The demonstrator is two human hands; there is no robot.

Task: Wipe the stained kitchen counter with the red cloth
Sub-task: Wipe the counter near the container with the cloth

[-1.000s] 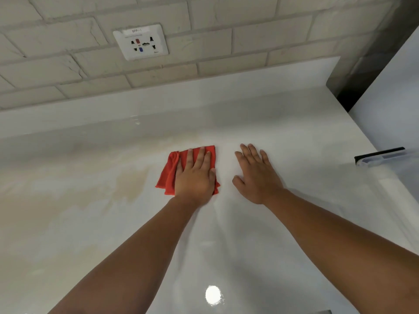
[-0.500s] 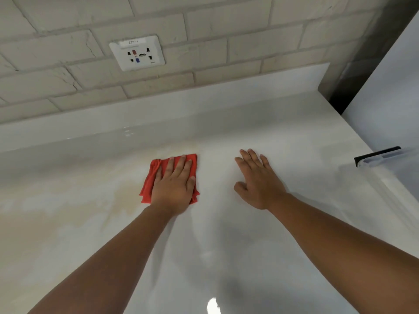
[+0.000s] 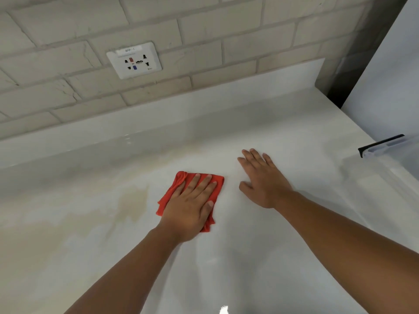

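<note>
The red cloth (image 3: 174, 190) lies folded on the white glossy kitchen counter (image 3: 249, 257), near the middle. My left hand (image 3: 190, 207) presses flat on top of it, fingers spread and pointing away from me, covering most of the cloth. A beige-brown stain (image 3: 132, 200) spreads over the counter just left of the cloth and on toward the left edge of view. My right hand (image 3: 264, 180) rests flat and open on bare counter, a short gap to the right of the cloth, holding nothing.
A low white upstand and a brick-tiled wall with a white power outlet (image 3: 134, 60) run along the back. A clear object with a black edge (image 3: 383, 145) sits at the far right, beside a white panel (image 3: 390, 82).
My left hand slid the cloth left, then back right and nearer to me. My right hand stayed in about the same spot.
</note>
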